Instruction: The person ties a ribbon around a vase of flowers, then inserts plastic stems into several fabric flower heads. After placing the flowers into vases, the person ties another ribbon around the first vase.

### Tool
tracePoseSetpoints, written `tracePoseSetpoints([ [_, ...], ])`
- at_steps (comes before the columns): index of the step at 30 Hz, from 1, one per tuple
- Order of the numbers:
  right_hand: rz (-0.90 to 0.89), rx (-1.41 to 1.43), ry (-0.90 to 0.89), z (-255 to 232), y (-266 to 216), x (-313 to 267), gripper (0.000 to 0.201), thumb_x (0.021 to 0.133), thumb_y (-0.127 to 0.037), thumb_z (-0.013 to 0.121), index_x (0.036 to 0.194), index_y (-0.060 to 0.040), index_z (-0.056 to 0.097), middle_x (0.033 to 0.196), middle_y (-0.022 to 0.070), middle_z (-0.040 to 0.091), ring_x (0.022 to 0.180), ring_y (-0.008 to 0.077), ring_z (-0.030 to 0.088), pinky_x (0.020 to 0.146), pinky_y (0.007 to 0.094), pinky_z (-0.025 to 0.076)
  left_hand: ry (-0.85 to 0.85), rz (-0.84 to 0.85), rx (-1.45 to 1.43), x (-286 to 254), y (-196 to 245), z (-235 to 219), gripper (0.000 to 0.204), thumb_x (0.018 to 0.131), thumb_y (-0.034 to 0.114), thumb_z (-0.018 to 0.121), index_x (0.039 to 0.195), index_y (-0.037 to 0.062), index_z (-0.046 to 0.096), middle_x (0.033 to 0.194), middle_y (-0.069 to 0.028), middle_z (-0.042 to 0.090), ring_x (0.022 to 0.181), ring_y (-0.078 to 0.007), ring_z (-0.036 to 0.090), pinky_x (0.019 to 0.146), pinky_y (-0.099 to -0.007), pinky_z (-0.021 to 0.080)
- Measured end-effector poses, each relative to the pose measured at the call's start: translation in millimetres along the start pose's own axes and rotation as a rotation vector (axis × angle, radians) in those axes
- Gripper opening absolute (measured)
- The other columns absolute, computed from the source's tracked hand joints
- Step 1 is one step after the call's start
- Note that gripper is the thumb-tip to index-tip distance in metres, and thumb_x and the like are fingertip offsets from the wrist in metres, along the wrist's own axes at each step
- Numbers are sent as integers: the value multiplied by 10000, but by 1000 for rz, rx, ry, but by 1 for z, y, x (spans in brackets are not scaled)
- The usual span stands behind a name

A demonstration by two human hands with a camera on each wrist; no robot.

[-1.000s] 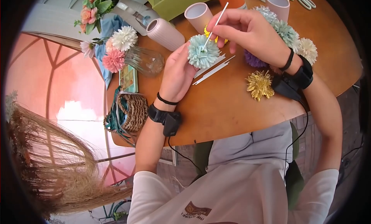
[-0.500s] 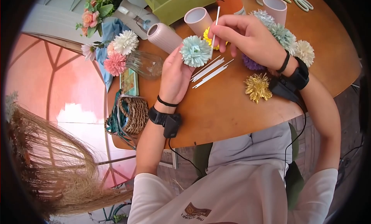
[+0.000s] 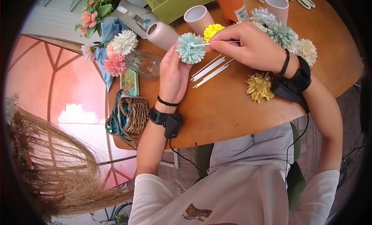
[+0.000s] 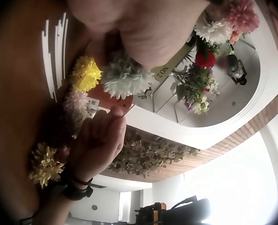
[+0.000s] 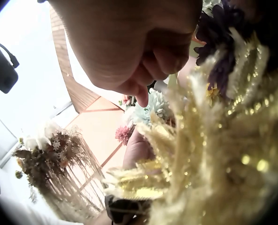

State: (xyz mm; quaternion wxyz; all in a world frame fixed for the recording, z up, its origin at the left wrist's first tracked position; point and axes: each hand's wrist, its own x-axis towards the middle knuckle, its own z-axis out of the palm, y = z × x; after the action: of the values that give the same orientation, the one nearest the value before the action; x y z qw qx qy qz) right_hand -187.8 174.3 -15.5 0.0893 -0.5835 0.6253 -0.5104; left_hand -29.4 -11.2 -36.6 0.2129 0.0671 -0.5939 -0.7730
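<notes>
My left hand (image 3: 173, 75) holds a pale blue artificial flower (image 3: 188, 54) by its underside, with the open bloom facing up. Between thumb and fingers of my right hand (image 3: 254, 48) is a thin white stick (image 3: 201, 44). The stick lies nearly level, and its left end overlaps the flower's greenish centre in the head view. More white sticks (image 3: 211, 74) lie in a loose row on the table just below. A yellow flower (image 3: 212, 31) sits behind the right fingertips. In the right wrist view a gold tinsel flower (image 5: 214, 164) hides much of the work.
Pink cups and a ribbed pink vase (image 3: 164, 37) stand at the back, beside an orange container (image 3: 230, 7) and a green box (image 3: 174, 6). More flowers (image 3: 285, 35) lie to the right. A glass vase (image 3: 147, 64) and a woven basket (image 3: 135, 114) are at left.
The stick, earlier upright over the flower's centre, was drawn to the right and has tipped level, its end now back at the centre. The left hand and flower have shifted slightly left.
</notes>
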Motion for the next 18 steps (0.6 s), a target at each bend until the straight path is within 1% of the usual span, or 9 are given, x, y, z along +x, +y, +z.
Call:
tracePoseSetpoints([
  [4, -11, -9, -7, 2, -1, -1, 261, 937, -235, 640, 991, 0, 742, 715, 162, 644, 593, 257, 582, 591, 360, 460, -18, -6, 1, -1, 0, 0, 402, 1102, 228, 434, 1404, -31, 492, 1367, -133, 596, 1249, -222, 585, 1081, -392, 461],
  [6, 5, -45, -45, -2, -8, 0, 258, 939, -235, 638, 986, -3, 740, 724, 166, 648, 602, 275, 589, 597, 368, 467, -16, -7, 4, -1, 0, 0, 408, 1103, 240, 435, 1406, -27, 492, 1368, -133, 597, 1253, -224, 583, 1085, -398, 456],
  [9, 19, -66, -67, -4, -10, 0, 255, 942, -236, 637, 979, -5, 736, 735, 170, 654, 615, 293, 599, 606, 377, 474, 5, 3, -37, -2, 1, 5, 351, 1102, 233, 455, 1313, -24, 566, 1296, -106, 648, 1173, -181, 628, 1028, -349, 489],
  [10, 22, -67, -69, -4, -10, 0, 254, 943, -237, 636, 976, -5, 735, 738, 172, 655, 620, 298, 603, 608, 379, 476, 7, 3, -41, -3, 1, 5, 345, 1100, 229, 460, 1310, -22, 568, 1292, -103, 648, 1171, -179, 628, 1027, -349, 489],
  [18, 39, -63, -78, -4, -12, -1, 244, 942, -228, 642, 963, -3, 734, 752, 179, 666, 626, 303, 614, 613, 379, 485, 23, 6, -58, -2, 0, 3, 296, 1088, 205, 492, 1270, -10, 583, 1254, -83, 656, 1140, -167, 632, 1017, -347, 491],
])
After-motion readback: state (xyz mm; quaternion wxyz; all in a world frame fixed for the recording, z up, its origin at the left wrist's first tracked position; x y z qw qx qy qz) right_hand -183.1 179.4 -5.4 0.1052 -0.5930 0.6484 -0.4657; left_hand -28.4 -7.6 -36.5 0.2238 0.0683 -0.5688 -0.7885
